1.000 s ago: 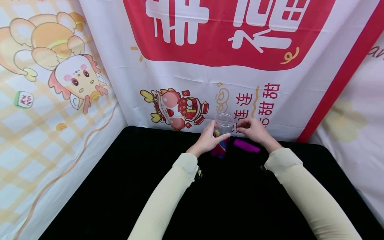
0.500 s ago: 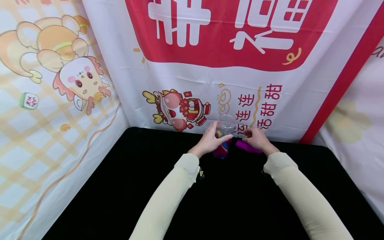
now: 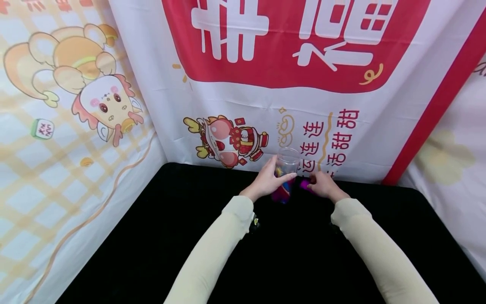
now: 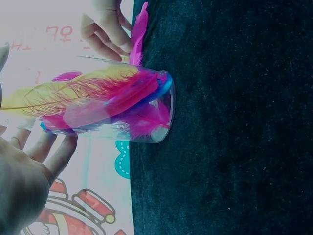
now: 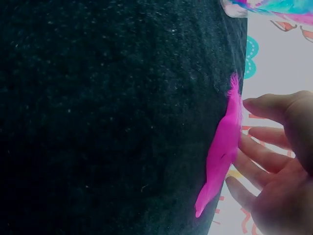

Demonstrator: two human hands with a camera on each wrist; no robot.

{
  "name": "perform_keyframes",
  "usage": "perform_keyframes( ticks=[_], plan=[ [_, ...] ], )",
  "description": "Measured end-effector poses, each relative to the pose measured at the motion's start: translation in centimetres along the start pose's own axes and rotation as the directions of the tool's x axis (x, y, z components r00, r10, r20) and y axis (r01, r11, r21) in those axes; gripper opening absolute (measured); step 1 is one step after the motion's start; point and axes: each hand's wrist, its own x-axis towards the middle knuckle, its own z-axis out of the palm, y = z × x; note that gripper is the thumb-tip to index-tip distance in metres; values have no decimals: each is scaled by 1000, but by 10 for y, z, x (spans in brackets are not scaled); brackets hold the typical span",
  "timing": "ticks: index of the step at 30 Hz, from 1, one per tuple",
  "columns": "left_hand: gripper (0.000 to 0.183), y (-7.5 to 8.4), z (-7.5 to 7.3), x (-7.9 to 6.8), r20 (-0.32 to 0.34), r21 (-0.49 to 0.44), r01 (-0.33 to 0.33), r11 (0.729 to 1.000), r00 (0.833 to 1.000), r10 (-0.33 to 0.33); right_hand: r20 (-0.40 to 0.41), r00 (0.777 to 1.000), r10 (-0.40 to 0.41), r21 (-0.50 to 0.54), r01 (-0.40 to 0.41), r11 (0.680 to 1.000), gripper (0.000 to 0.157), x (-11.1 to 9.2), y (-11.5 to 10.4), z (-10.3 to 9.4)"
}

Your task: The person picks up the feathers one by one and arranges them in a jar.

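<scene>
My left hand (image 3: pixel 265 179) grips a clear cylindrical container (image 3: pixel 288 160) near the back of the table, its thumb and fingers round the sides. Through the wall in the left wrist view show several feathers, among them a yellow feather (image 4: pixel 93 85) and pink, purple and blue ones. To the right of the container, a magenta feather (image 5: pixel 222 147) lies on the dark cloth near the back edge. My right hand (image 3: pixel 324 185) is at that feather, its fingertips touching or almost touching it, with thumb and fingers apart in the right wrist view. In the head view this hand covers part of the feather.
A black cloth-covered table (image 3: pixel 288 253) spreads toward me. Right behind the container hangs a white and red printed curtain (image 3: pixel 228 97). Another printed curtain (image 3: pixel 57 177) stands along the left side, and white fabric (image 3: pixel 452 156) hangs at the right.
My right hand has moved down from beside the container's upper part to the magenta feather on the table. The left hand keeps its grip on the container; the head view has shifted slightly.
</scene>
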Motion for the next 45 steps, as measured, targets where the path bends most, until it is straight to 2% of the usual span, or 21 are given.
perform_keyframes(
  ticks=[13,23,26,31,34,39,45],
  plan=[
    [76,-1,1,0,-6,-12,1,1000,1000,-1,-13,1000,8,29,-7,1000,27,-4,-3,6],
    [76,-1,2,0,4,-12,6,1000,1000,-6,-34,999,-11,-15,10,1000,14,-9,-11,-1],
    [78,-2,1,0,13,-20,10,1000,1000,-10,-43,999,-5,9,5,1000,11,-11,-13,-4],
    [71,-2,1,0,14,-35,14,999,1000,-13,-52,998,29,91,-24,996,10,-13,-16,-12],
    [69,-2,1,0,15,-34,9,999,1000,-9,-34,996,80,199,-71,977,14,-17,-19,-18],
    [73,-3,1,-1,22,-30,19,999,1000,-18,25,988,154,385,-152,910,16,-26,-25,-29],
    [76,-2,1,-1,12,-34,19,999,1000,-19,12,987,162,449,-150,881,19,-35,-31,-41]
  ],
)
